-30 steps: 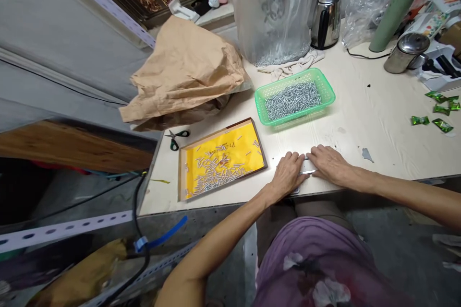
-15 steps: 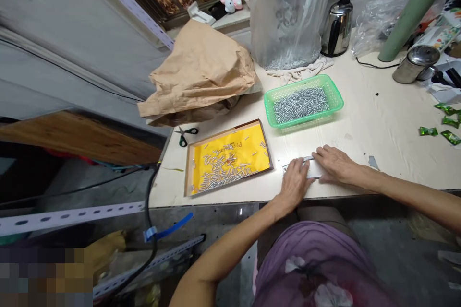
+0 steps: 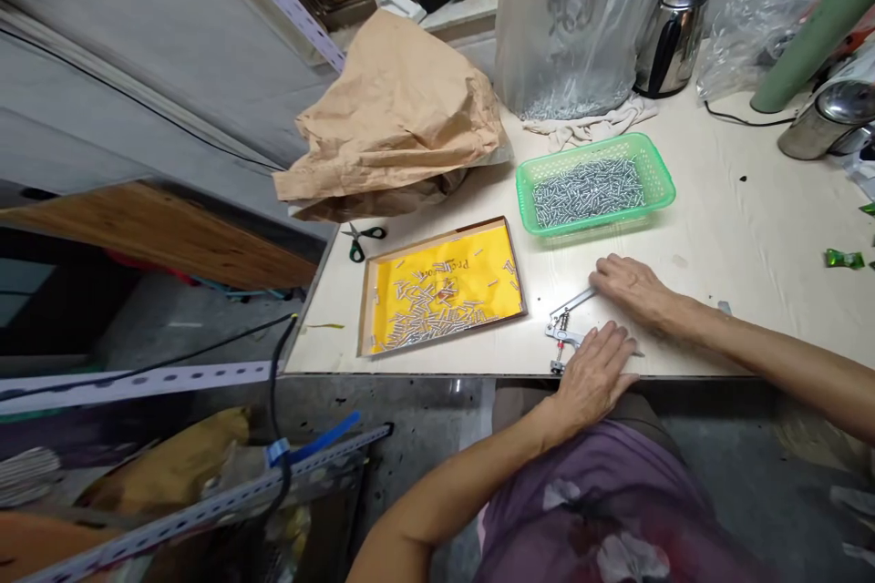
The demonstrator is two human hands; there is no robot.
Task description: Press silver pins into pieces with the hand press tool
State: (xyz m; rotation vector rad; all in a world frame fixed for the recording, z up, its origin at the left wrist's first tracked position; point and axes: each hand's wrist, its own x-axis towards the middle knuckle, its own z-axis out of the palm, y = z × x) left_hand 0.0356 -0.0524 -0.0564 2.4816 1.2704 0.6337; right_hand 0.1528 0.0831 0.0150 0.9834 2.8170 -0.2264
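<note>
A small silvery metal mechanism point(image 3: 561, 329) lies near the table's front edge, its two arms spread apart like a V. Between the arms are a coil spring and a small red part; I cannot make out its exact kind. My left hand point(image 3: 596, 375) rests over the lower arm with its fingers closed on it. The far end of the upper flat arm is in the bent fingers of my right hand point(image 3: 633, 288). Left of the hands, a shallow tray point(image 3: 525, 305) lined in yellow holds many small metal pins point(image 3: 437, 314). More such pins fill a green plastic basket point(image 3: 657, 191) behind them.
Scissors point(image 3: 361, 240) lie beside the tray, with a crumpled brown paper bag point(image 3: 403, 123) behind. A large clear plastic bag point(image 3: 574, 18), an electric kettle point(image 3: 676, 36) and a green tube point(image 3: 813, 46) stand at the back. A green-wrapped sweet point(image 3: 844, 259) is at the right.
The flat metal mechanism has been opened into a V, showing its spring. My left hand has moved right and toward my body; my right hand is slightly higher. The view has shifted a little.
</note>
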